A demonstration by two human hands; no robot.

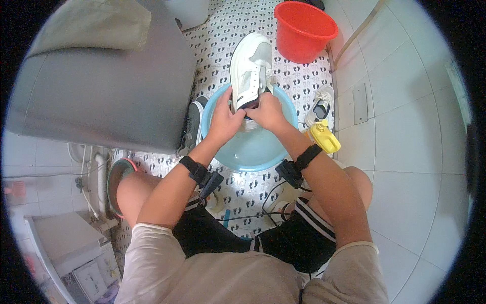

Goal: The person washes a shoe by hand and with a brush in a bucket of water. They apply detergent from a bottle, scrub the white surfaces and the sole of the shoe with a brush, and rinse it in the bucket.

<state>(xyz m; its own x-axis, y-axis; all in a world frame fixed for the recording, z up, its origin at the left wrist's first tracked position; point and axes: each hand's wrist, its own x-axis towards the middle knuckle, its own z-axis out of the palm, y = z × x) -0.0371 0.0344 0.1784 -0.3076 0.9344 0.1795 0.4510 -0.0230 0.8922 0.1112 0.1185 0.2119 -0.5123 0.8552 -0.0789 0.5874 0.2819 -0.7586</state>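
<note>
A white sneaker (248, 72), laces not visible in its eyelets, is held toe-away above the far side of a light blue plastic basin (250, 167). My left hand (224, 119) grips the sneaker's left side near the heel, its thumb at the collar. On the other side, my right hand (267, 112) holds the collar, its fingers partly hidden at the shoe opening. Both thumbs nearly meet at the heel. The basin rests on the floor between my legs, and the water level in it is hard to make out.
A red bucket (303, 41) stands beyond the basin. Along the right wall are another sneaker (322, 104) and a yellow bottle (324, 138). Dark grey shoes (193, 121) sit beside a large grey appliance (114, 95). Black cables (265, 201) hang near my legs.
</note>
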